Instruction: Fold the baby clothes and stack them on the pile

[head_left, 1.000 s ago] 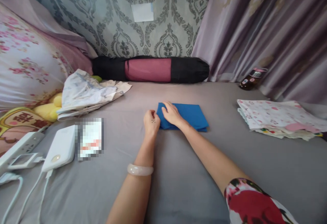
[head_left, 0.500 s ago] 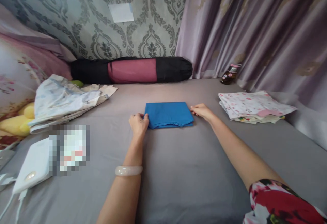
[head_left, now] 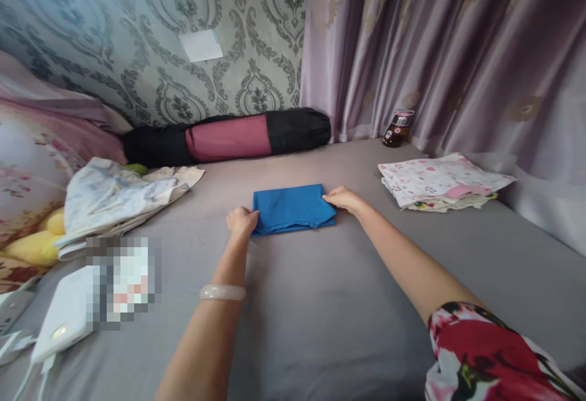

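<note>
A folded blue cloth lies flat on the grey bed sheet in the middle of the view. My left hand is closed on the cloth's left edge, fingers curled around it. My right hand pinches the cloth's right edge. A pale bangle sits on my left wrist. A red floral sleeve covers my right upper arm.
A stack of folded floral cloths lies to the right. Crumpled pale fabric lies at the left. A black and pink roll bag rests against the patterned wall. A small brown bottle stands by the curtain. A white power bank with cables lies at lower left.
My right hand slid from the cloth's left part to its right edge and gripped it. My left hand stayed at the left edge. The view turned to the right.
</note>
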Motion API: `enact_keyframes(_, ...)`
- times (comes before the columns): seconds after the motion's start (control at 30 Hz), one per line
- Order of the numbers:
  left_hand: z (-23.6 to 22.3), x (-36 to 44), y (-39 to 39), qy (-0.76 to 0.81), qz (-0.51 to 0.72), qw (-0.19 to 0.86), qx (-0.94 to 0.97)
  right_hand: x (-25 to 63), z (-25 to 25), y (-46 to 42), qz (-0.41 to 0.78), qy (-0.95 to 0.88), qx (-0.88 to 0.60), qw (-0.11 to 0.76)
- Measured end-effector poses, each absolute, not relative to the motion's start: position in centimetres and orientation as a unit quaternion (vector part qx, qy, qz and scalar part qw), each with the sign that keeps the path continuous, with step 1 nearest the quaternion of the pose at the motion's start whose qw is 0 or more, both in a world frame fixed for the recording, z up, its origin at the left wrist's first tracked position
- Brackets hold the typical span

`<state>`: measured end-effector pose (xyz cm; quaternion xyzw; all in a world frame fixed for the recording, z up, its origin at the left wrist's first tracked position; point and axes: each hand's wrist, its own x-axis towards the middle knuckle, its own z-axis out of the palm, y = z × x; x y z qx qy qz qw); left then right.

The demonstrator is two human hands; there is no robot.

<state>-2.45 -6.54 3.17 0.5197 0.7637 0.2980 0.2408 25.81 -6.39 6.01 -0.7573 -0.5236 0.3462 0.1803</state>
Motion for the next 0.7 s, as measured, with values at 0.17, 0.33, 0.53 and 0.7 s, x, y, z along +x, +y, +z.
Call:
enact_keyframes(0.17, 5.0, -2.4, -6.7, 0.759, 0.265, 0.306, 0.510, 25.9, 6.9, -6.7, 0.410, -0.471, -0.755, 0.201)
enact_keyframes(0.33, 5.2, -3.5, -5.4, 0.748, 0.272, 0.400, 0.454, 26.6, 7.4, -6.7, 0.478, -0.438, -0.730, 0.218)
enact_keyframes(0.53, 6.4, -4.0, -4.6, 0.698, 0.248, 0.469, 0.481, 27.0, 7.8, -6.9, 0.507, -0.434, -0.710, 0.223)
enact_keyframes(0.7, 10.2, -1.8, -5.2, 0.688, 0.257, 0.450, 0.508, 28.4, 8.9, -7.0, 0.507, -0.452, -0.697, 0.231)
